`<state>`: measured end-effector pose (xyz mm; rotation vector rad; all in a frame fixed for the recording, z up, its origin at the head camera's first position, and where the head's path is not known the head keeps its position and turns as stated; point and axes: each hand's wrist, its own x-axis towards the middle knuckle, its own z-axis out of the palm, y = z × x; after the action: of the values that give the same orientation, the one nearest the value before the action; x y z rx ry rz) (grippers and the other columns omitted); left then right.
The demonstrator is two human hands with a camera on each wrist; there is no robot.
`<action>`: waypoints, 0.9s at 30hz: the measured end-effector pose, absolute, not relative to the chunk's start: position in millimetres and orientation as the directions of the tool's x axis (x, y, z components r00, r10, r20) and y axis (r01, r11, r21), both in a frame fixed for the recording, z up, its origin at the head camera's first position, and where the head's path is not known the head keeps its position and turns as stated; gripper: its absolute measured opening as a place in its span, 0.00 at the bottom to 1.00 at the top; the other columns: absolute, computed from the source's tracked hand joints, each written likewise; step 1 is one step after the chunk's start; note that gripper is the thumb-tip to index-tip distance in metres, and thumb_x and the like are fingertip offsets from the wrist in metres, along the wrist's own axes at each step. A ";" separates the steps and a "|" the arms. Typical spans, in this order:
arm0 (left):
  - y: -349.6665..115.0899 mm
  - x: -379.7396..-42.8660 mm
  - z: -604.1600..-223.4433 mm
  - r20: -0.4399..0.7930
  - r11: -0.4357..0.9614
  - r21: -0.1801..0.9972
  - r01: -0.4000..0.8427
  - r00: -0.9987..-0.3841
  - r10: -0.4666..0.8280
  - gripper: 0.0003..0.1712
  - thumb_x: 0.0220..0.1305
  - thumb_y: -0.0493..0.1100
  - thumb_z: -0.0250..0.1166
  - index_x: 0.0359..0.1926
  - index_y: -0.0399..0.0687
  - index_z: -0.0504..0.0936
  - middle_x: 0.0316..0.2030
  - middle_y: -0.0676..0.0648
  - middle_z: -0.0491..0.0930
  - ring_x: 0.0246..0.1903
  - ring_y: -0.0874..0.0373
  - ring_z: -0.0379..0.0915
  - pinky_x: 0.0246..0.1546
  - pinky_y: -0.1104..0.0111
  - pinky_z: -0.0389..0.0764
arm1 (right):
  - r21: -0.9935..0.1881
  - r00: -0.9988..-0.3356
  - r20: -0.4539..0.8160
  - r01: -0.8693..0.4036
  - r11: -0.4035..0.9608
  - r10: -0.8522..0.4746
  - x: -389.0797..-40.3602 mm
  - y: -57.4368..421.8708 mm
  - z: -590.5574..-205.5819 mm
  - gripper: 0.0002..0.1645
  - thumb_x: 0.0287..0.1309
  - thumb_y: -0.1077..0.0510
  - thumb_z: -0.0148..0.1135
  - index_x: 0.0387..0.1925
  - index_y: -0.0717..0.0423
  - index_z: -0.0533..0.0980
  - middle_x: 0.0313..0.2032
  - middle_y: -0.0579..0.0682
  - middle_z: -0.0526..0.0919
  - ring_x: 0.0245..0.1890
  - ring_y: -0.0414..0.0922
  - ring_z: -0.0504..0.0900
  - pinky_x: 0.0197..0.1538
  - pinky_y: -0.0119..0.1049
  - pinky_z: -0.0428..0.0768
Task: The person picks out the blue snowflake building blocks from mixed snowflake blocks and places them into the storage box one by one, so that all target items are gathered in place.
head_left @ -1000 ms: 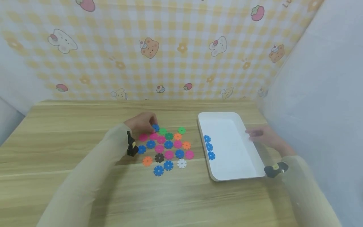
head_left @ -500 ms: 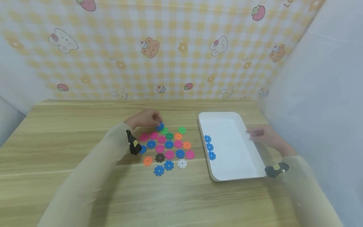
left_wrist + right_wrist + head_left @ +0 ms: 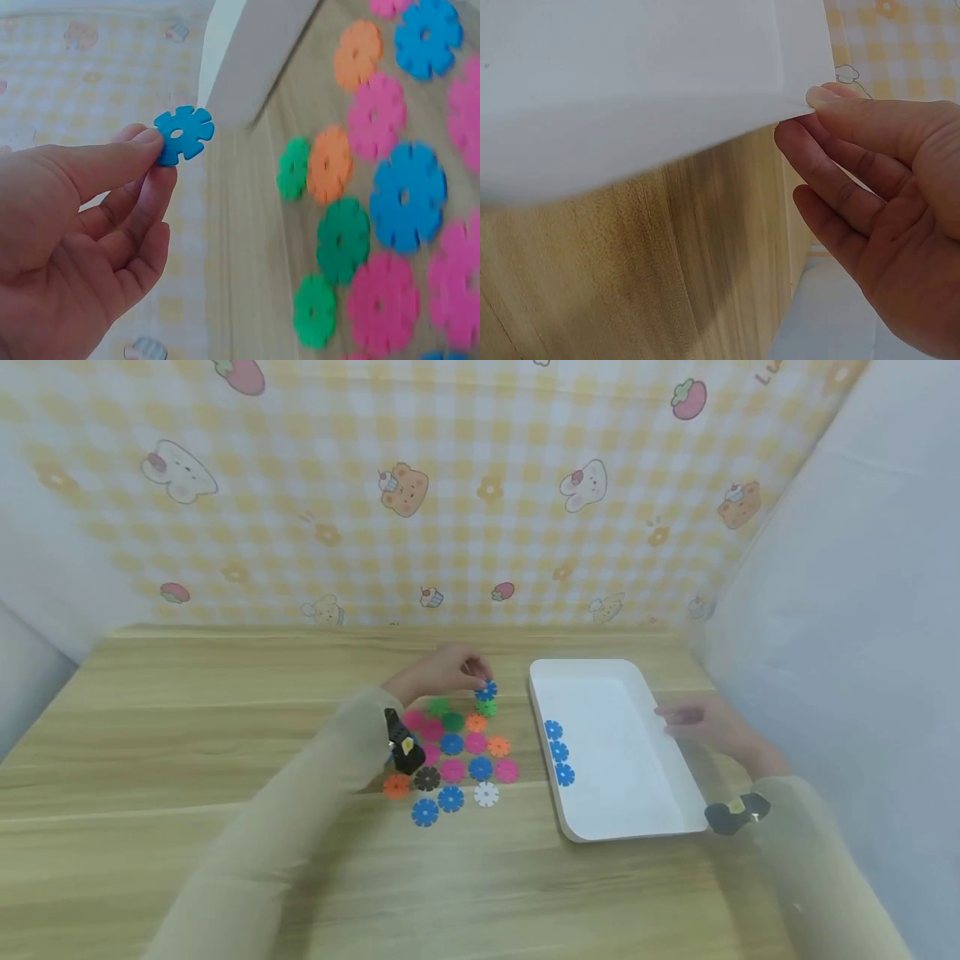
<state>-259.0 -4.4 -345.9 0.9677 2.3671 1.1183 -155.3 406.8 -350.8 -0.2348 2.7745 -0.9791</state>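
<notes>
Between thumb and forefinger, my left hand (image 3: 447, 672) pinches a blue notched plastic disc (image 3: 184, 135) with a hole in its centre. It holds the disc above the far side of a spread of similar discs in pink, blue, orange, green, black and white, near a light green disc (image 3: 487, 707). My right hand (image 3: 701, 725) pinches the right rim of a white tray (image 3: 630, 835), thumb on top and fingers below in the right wrist view. Three blue discs (image 3: 558, 751) lie in a row along the tray's left inner wall.
The wooden table (image 3: 480, 893) carries the discs left of the tray. A yellow checked cloth (image 3: 465, 543) with cartoon prints hangs behind it, and a white sheet (image 3: 825, 610) stands at the right. A white disc (image 3: 486, 794) lies at the near side of the spread.
My left hand has moved right across the far side of the spread, carrying the blue disc toward the tray. My right hand stays on the tray rim. The view has shifted slightly.
</notes>
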 end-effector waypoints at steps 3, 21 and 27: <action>15.0 -256.2 -347.1 -0.009 0.429 0.799 0.421 -0.705 0.709 0.05 0.60 0.35 0.61 0.38 0.41 0.78 0.36 0.48 0.78 0.39 0.57 0.73 0.43 0.70 0.74 | -0.641 -0.969 -0.124 -0.087 0.762 -0.214 -154.4 406.1 -350.4 0.24 0.55 0.59 0.62 0.51 0.69 0.72 0.46 0.65 0.78 0.45 0.58 0.78 0.42 0.28 0.75; 86.2 -264.7 -343.8 -0.033 0.388 0.825 0.411 -0.651 0.759 0.09 0.57 0.31 0.61 0.40 0.36 0.81 0.37 0.45 0.79 0.39 0.56 0.73 0.40 0.72 0.74 | -0.638 -0.966 -0.142 -0.077 0.766 -0.216 -155.0 404.4 -347.3 0.24 0.55 0.60 0.62 0.51 0.70 0.72 0.46 0.65 0.78 0.45 0.57 0.77 0.43 0.28 0.75; 100.2 -268.4 -348.8 -0.036 0.402 0.814 0.419 -0.655 0.755 0.08 0.56 0.29 0.61 0.38 0.34 0.82 0.37 0.43 0.80 0.38 0.54 0.74 0.39 0.72 0.75 | -0.648 -0.964 -0.108 -0.118 0.752 -0.244 -155.0 403.4 -347.6 0.23 0.54 0.63 0.61 0.50 0.73 0.72 0.46 0.67 0.77 0.45 0.60 0.77 0.43 0.30 0.76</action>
<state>-268.4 100.2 -348.8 1.0082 2.2637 1.1433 -155.0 403.4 -347.6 -0.2881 2.7643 -1.0044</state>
